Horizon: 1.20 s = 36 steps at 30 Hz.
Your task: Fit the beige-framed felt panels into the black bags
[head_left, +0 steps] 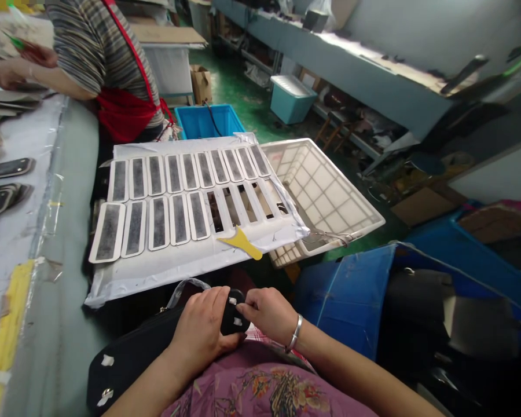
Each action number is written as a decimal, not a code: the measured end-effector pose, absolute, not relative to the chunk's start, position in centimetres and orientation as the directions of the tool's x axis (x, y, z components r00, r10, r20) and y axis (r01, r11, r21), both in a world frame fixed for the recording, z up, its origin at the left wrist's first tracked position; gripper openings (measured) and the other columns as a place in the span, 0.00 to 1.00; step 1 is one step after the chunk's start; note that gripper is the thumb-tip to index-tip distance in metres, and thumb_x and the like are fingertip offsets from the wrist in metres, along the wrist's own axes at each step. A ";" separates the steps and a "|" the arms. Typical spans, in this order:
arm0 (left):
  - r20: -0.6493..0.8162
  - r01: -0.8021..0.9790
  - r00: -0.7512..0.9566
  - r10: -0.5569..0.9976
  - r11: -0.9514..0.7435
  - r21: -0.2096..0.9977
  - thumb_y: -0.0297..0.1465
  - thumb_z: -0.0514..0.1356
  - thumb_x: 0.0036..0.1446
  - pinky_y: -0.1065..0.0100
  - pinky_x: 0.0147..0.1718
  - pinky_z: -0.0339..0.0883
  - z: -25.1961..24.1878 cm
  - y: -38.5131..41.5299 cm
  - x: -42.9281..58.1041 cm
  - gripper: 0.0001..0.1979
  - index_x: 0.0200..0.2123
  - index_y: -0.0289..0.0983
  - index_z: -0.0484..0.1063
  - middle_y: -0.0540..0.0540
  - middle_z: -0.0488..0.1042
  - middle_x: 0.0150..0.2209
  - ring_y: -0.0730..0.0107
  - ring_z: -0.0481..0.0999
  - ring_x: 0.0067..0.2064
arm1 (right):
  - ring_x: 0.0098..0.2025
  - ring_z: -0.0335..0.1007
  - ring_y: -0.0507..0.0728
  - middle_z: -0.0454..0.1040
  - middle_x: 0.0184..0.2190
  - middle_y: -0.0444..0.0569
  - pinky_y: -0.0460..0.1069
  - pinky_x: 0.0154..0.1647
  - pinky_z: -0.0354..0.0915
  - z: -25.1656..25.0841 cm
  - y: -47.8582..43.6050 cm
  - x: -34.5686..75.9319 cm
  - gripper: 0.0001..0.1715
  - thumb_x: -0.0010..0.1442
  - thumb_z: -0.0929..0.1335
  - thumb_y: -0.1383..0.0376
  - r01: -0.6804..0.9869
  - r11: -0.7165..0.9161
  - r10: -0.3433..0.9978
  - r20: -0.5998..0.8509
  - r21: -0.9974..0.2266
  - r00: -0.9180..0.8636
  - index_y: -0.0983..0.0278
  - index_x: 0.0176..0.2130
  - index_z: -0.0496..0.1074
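Note:
A long black flat piece with rounded ends [132,347] lies across my lap, with small white tabs near both ends. My left hand [202,318] is wrapped over it close to its right end. Closed in a pinch, my right hand [271,313] touches that end beside the two white tabs; what is between its fingertips is too small to tell. In front of me, a white-covered board [191,255] carries two rows of white-edged dark rectangular pieces [158,223]. On the board's near edge rests a yellow forked flat tool [243,242].
A white plastic basket [330,185] stands behind the board's right side, and a blue bin [351,295] with dark pieces is at my right. At left runs a worktable [76,231]. A co-worker in a red apron [124,113] works there. Beyond is a blue tub [230,119].

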<state>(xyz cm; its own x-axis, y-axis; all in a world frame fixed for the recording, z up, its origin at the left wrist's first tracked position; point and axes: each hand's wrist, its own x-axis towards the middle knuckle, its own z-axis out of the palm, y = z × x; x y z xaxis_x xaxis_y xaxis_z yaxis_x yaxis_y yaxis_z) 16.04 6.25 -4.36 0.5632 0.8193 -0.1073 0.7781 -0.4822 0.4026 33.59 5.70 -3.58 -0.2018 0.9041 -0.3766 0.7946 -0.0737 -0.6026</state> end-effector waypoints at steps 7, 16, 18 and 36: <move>-0.062 0.764 0.570 0.820 -0.500 0.407 0.42 0.60 0.45 0.56 0.44 0.62 -4.7 6.2 16.2 0.28 0.48 0.33 0.63 0.39 0.70 0.44 0.55 0.70 0.44 | 0.19 0.53 0.48 0.64 0.17 0.41 0.46 0.21 0.44 -4.4 6.5 34.0 0.19 0.54 0.67 0.55 0.830 -0.054 0.866 -0.440 -0.555 -0.238 0.64 0.19 0.68; 0.054 0.736 0.597 0.800 -0.573 0.361 0.42 0.63 0.43 0.53 0.50 0.60 -5.5 5.6 15.1 0.36 0.54 0.30 0.59 0.35 0.68 0.50 0.52 0.67 0.50 | 0.19 0.49 0.46 0.57 0.15 0.37 0.43 0.17 0.44 -7.4 5.7 34.8 0.21 0.50 0.68 0.53 0.534 -0.357 0.811 -0.538 -0.766 -0.230 0.66 0.21 0.63; 0.106 0.734 0.596 0.796 -0.593 0.330 0.41 0.63 0.42 0.53 0.51 0.59 -5.8 5.3 14.9 0.38 0.54 0.29 0.58 0.34 0.67 0.51 0.50 0.66 0.51 | 0.19 0.50 0.46 0.57 0.15 0.37 0.42 0.17 0.45 -7.6 5.6 34.9 0.20 0.50 0.69 0.55 0.497 -0.366 0.822 -0.524 -0.787 -0.224 0.66 0.21 0.62; 0.220 0.887 0.178 0.959 -0.253 0.386 0.49 0.55 0.52 0.53 0.52 0.57 -2.2 2.3 6.8 0.32 0.55 0.35 0.59 0.38 0.67 0.50 0.55 0.65 0.52 | 0.46 0.67 0.60 0.67 0.47 0.54 0.56 0.48 0.65 -5.8 5.9 33.9 0.28 0.54 0.65 0.53 0.688 0.102 0.984 -0.031 -0.718 -0.178 0.62 0.51 0.59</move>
<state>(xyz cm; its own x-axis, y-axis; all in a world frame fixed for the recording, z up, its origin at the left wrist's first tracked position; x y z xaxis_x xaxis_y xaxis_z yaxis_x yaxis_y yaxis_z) 6.85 2.30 -2.22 0.1776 0.9591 0.2204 0.8871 -0.2530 0.3861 33.86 5.89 -5.79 -0.1779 0.9836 -0.0311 0.6884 0.1018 -0.7182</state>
